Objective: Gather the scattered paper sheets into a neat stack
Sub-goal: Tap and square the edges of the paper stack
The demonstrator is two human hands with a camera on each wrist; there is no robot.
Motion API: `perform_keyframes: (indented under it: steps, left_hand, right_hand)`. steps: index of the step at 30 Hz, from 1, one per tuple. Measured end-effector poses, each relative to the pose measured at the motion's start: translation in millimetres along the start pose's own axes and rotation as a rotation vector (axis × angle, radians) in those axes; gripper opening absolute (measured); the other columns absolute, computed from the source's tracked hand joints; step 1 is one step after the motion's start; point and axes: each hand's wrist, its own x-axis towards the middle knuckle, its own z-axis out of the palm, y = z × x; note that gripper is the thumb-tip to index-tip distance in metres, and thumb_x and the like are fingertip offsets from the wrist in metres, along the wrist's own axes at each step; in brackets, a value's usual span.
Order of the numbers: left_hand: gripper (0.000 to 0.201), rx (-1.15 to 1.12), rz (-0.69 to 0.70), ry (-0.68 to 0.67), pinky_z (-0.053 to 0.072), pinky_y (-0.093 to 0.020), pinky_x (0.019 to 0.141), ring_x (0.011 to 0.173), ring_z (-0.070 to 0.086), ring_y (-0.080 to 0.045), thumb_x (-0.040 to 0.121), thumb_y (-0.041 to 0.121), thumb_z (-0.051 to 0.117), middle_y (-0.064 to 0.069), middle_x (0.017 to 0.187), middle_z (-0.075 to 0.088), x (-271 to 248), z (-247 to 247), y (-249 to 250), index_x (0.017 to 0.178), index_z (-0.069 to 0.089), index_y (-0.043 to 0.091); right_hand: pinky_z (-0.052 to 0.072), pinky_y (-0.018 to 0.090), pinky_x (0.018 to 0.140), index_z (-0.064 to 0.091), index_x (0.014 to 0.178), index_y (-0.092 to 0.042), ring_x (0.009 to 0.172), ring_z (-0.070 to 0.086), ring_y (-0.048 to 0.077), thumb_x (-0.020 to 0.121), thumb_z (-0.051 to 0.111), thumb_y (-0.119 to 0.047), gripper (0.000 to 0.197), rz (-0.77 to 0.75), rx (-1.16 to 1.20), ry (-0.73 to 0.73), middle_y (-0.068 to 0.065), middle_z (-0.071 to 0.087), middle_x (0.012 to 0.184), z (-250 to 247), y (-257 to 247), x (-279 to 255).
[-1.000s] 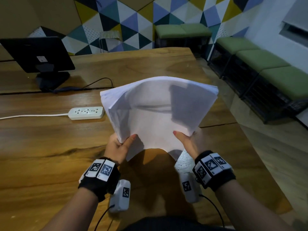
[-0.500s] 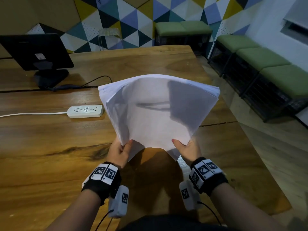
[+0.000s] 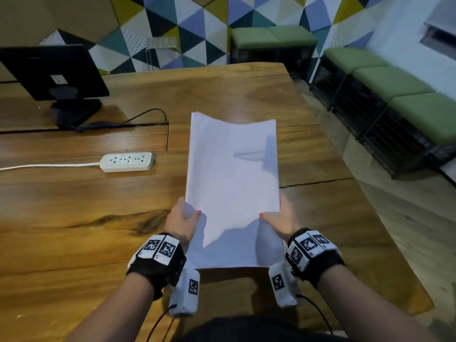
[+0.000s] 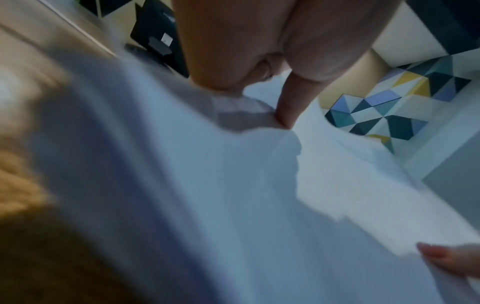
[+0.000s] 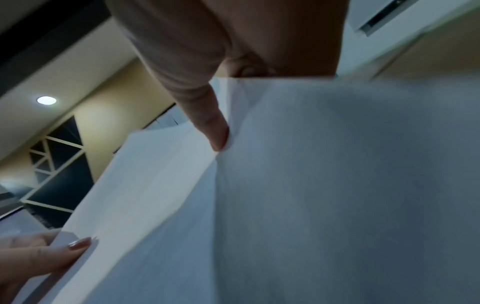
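Paper stack [image 3: 233,183] sits lengthwise above the wooden table [image 3: 74,206], held off it. Your left hand [image 3: 181,222] and right hand [image 3: 277,222] each pinch a side edge, thumbs on top.

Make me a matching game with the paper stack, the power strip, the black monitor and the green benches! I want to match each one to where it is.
Things:
1. paper stack
2. power strip
3. monitor
4. green benches

Places:
A. on the floor along the wall, beyond the table
B. lying flat on the table, with a white cord running off to the left
C. held by both hands, left hand and right hand
D. standing on the table's far left part

Pairs: 1-C, 2-B, 3-D, 4-A
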Motion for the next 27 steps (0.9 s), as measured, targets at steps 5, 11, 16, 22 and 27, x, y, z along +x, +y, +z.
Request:
perform_keyframes:
  steps: [5, 11, 16, 22, 27]
  left_hand:
    - [0.040, -0.102, -0.222, -0.082, 0.047, -0.049, 0.098, 0.108, 0.059, -0.039, 0.076, 0.010, 0.061, -0.019, 0.120, 0.063, 23, 12, -27, 0.114, 0.053, 0.001]
    - [0.055, -0.100, -0.293, -0.111, 0.051, -0.051, 0.093, 0.102, 0.062, -0.039, 0.059, 0.017, 0.061, -0.020, 0.114, 0.064, 63, 26, -68, 0.113, 0.054, 0.009]
    - [0.060, 0.215, -0.279, -0.106, 0.048, -0.045, 0.097, 0.114, 0.055, -0.037, 0.071, 0.026, 0.060, -0.015, 0.126, 0.056, 41, 20, -36, 0.127, 0.045, 0.009]
    - [0.050, 0.437, -0.227, -0.103, 0.042, -0.039, 0.097, 0.120, 0.048, -0.035, 0.082, 0.024, 0.054, -0.020, 0.133, 0.048, 41, 17, -30, 0.126, 0.048, 0.001]
    - [0.042, 0.427, -0.196, -0.107, 0.045, -0.036, 0.088, 0.111, 0.055, -0.034, 0.080, 0.019, 0.054, -0.019, 0.124, 0.058, 42, 15, -30, 0.117, 0.055, -0.001]
  right_hand:
    - [0.047, 0.031, 0.087, 0.052, 0.114, -0.008, 0.100, 0.059, 0.025, 0.072, 0.065, -0.003, 0.044, 0.114, -0.104, -0.028, 0.009, 0.063, 0.107, 8, 12, 5]
    - [0.049, 0.035, 0.083, 0.048, 0.109, -0.011, 0.094, 0.058, 0.026, 0.075, 0.061, -0.008, 0.037, 0.157, -0.186, -0.063, 0.011, 0.061, 0.107, 13, 15, 17]
    - [0.041, 0.029, 0.081, 0.045, 0.123, -0.013, 0.105, 0.053, 0.028, 0.079, 0.058, -0.023, 0.047, 0.171, -0.304, 0.032, 0.011, 0.053, 0.118, 16, 23, 16]
    - [0.040, 0.033, 0.090, 0.050, 0.120, -0.010, 0.115, 0.045, 0.034, 0.085, 0.050, -0.028, 0.039, 0.161, -0.479, 0.016, 0.016, 0.040, 0.126, 21, 27, 11]
    - [0.037, 0.031, 0.080, 0.052, 0.109, -0.005, 0.109, 0.048, 0.035, 0.088, 0.046, -0.027, 0.031, 0.148, -0.523, -0.008, 0.018, 0.040, 0.124, 20, 28, 12]
